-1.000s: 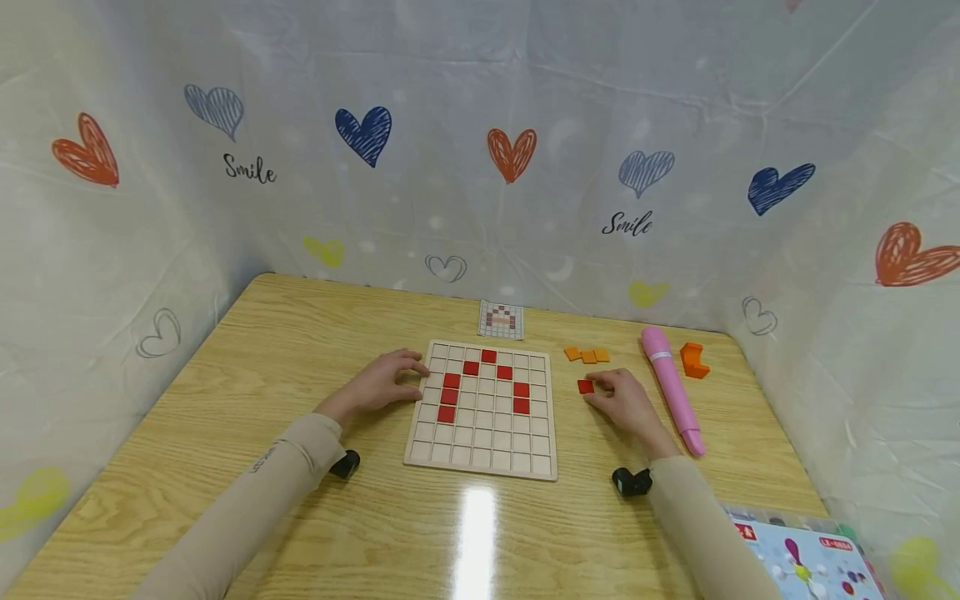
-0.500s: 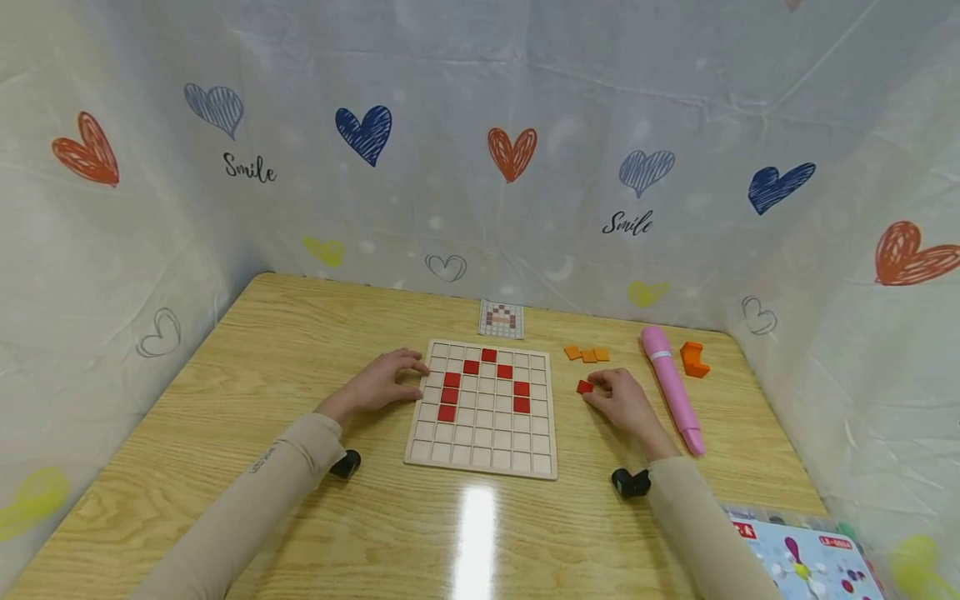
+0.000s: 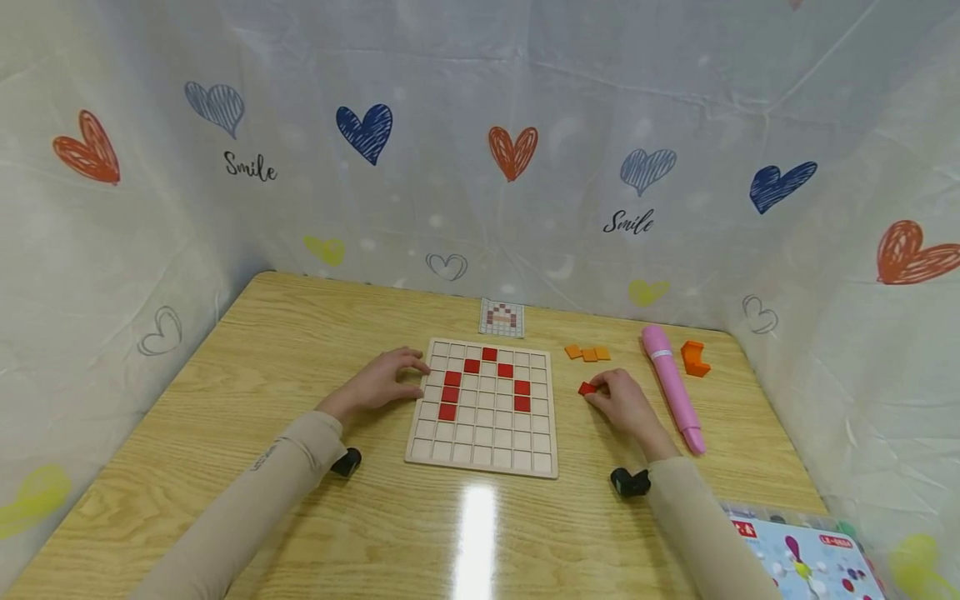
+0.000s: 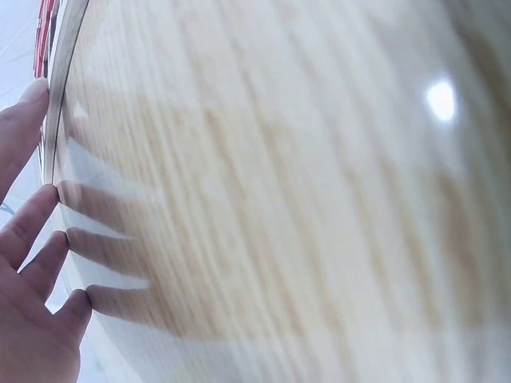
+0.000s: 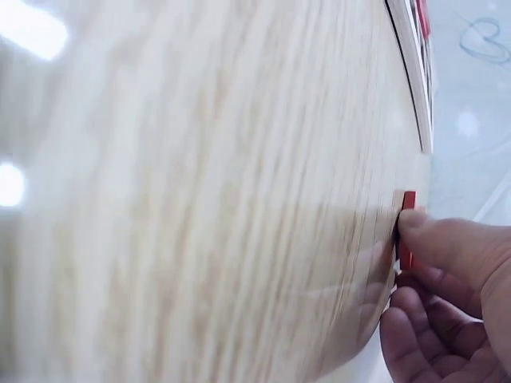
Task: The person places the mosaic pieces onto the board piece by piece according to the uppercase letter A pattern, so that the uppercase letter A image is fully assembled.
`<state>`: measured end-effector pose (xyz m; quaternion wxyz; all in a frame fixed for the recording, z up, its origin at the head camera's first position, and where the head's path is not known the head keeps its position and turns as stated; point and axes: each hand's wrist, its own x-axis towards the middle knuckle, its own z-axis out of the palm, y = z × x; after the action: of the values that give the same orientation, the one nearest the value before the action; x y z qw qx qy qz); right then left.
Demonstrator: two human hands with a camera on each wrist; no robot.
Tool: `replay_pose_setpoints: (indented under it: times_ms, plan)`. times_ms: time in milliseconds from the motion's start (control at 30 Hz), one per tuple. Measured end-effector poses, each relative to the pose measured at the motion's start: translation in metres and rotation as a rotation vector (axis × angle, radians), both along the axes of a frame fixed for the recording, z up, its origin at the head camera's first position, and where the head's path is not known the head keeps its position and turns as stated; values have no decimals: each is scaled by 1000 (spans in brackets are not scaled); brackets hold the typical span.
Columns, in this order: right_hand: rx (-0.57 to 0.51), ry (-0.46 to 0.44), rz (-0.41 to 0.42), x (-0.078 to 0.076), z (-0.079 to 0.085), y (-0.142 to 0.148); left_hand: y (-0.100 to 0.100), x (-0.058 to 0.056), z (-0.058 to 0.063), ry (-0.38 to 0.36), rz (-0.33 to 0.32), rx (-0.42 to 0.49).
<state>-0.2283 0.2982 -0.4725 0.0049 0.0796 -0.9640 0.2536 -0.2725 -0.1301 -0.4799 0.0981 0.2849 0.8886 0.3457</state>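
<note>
A square wooden grid board (image 3: 482,457) lies on the table with several red tiles set in its cells, forming a peaked shape. My left hand (image 3: 378,383) is at the board's left edge, its fingers spread; in the left wrist view the thumb and fingertips reach the board's side (image 4: 65,64). To the right of the board, my right hand (image 3: 626,404) pinches a loose red square tile (image 3: 586,388) between thumb and fingers. The right wrist view has this red tile (image 5: 409,201) tipped on edge, close over the tabletop.
Several orange tiles (image 3: 588,355) lie beyond the right hand. A small pattern card (image 3: 502,319) rests behind the board. Right of the hand are a pink marker-shaped stick (image 3: 672,392) and an orange bracket-like piece (image 3: 695,359). A printed box (image 3: 810,558) occupies the near right corner.
The red tile, flat at the right fingertips a second ago, is now turned and tilted in the pinch. My left hand and the board stay where they were.
</note>
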Motion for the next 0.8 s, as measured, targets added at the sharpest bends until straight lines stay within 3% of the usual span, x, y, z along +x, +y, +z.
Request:
replay_pose_setpoints:
  times_ms: [200,433,800]
  plan:
    - [-9,-33,-9,5,2,-3,0,0,0,7,-5,-6]
    - [-29,-9,-19,16,6,-8,1,1,3,3,-1,-12]
    - [-255,-87,-21,33,15,-32,1,1,3,3,-1,-14]
